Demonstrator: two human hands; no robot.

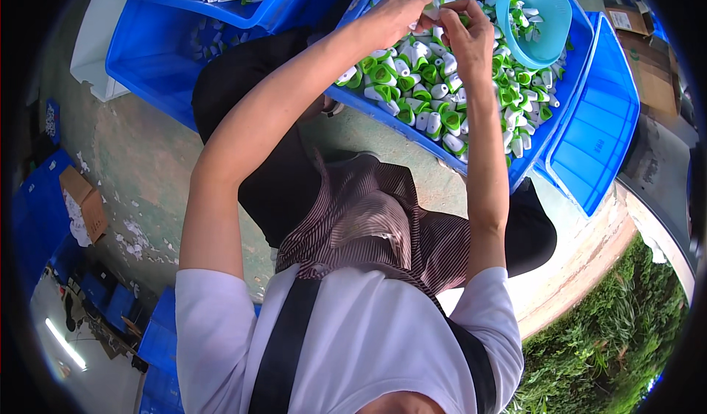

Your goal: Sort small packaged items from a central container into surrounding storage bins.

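Note:
Both my hands meet above a blue bin [412, 135] heaped with small white and green plastic parts [434, 90]. With bent fingers, my left hand [401, 10] pinches a small whitish piece, mostly hidden by the fingers. Close beside it, the thumb and fingers of my right hand [470, 40] are closed at the same piece; what exactly they grip is too small to make out. A light-blue plastic bowl [541, 46] rests tilted on the heap to the right, with several of the same parts inside it.
At the upper left, a blue tray [243, 18] with a few parts sits over another blue bin [147, 68]. An empty-looking blue crate [598, 119] leans beside the main bin at right. Cardboard boxes [648, 71] stand at far right, and an open carton [82, 200] at left.

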